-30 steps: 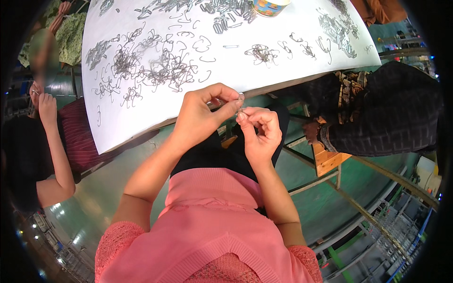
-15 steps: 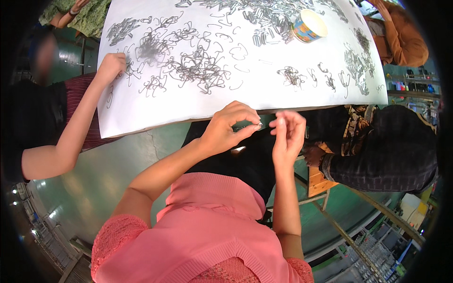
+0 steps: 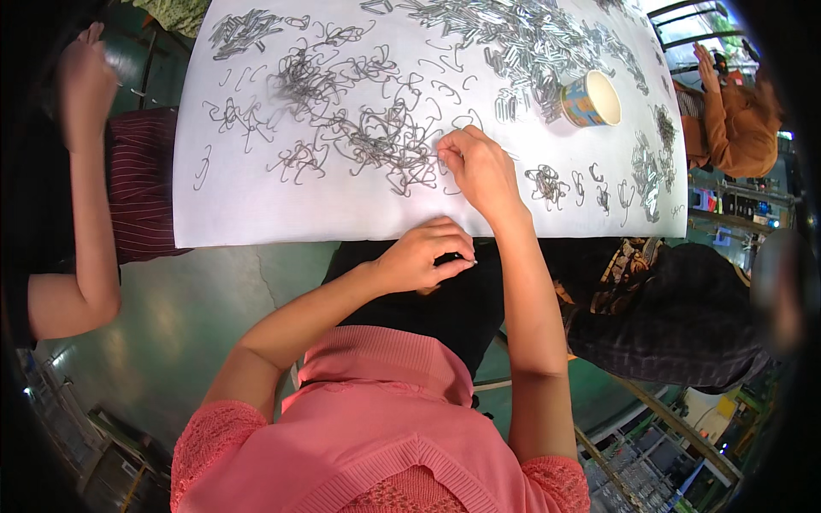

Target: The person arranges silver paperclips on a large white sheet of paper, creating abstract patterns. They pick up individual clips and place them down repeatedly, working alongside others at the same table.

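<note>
Just off the table's near edge, my left hand (image 3: 428,255) is closed in a pinch. A tiny bright bit shows at its fingertips, too small to name. My right hand (image 3: 483,175) reaches over the white tabletop, thumb and fingers pressed together at the right edge of a tangled heap of thin curved wire hooks (image 3: 389,145). Whatever lies between those fingertips is hidden. Right of this hand lies a small cluster of hooks (image 3: 547,184), with a few loose ones beside it.
A patterned paper cup (image 3: 592,99) leans beside a broad pile of short shiny metal pieces (image 3: 530,51). More pieces lie along the white table's (image 3: 256,218) right side. A co-worker's raised arm (image 3: 90,197) is at left. Another person in dark clothes (image 3: 667,308) sits close on my right.
My right hand has moved from beside my left hand up and forward onto the table by the hooks. The left co-worker's hand has lifted off the table. The view has shifted slightly.
</note>
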`<action>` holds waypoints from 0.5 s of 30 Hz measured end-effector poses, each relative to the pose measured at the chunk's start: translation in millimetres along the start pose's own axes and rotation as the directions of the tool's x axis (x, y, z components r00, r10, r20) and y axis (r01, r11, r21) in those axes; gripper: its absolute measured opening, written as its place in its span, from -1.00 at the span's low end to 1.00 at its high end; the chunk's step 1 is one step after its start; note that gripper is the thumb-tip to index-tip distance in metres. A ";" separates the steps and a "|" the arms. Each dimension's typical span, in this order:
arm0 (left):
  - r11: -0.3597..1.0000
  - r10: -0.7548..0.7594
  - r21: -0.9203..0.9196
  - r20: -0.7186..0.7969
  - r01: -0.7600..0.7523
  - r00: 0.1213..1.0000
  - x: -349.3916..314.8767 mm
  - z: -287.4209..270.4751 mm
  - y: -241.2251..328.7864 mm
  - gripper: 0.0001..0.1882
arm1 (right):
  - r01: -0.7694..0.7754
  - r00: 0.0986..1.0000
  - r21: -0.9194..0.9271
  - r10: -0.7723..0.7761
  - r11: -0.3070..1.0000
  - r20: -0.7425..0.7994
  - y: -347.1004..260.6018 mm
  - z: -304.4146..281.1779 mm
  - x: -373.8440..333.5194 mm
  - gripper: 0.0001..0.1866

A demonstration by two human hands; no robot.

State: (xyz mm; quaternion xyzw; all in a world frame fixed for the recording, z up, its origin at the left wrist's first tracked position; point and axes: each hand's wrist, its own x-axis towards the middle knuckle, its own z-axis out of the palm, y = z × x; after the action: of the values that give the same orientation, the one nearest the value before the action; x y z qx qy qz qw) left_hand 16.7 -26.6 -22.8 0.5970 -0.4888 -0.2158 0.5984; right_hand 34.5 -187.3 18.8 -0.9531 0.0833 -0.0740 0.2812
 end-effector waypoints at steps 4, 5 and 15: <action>1.000 0.008 -0.027 -0.010 -0.008 1.000 -0.7 -1.1 -0.4 -0.87 | -0.007 0.992 -0.074 0.016 0.997 0.122 -4.6 -1.0 9.0 -0.94; 1.000 0.012 -0.024 -0.012 -0.012 1.000 -0.7 -1.7 -0.3 -0.87 | -0.009 0.991 -0.090 0.021 0.996 0.131 -6.2 -0.7 9.9 -0.94; 0.999 -0.010 -0.031 -0.004 0.010 1.000 -0.8 -2.6 0.1 -0.87 | -0.009 0.999 -0.163 0.017 0.987 0.046 -11.0 3.1 4.1 -0.96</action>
State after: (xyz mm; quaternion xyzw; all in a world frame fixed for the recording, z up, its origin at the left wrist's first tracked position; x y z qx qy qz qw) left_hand 18.6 -24.6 -22.5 0.5905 -0.4813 -0.2252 0.6074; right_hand 40.3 -177.3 22.6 -0.9738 0.0886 -0.0424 0.2050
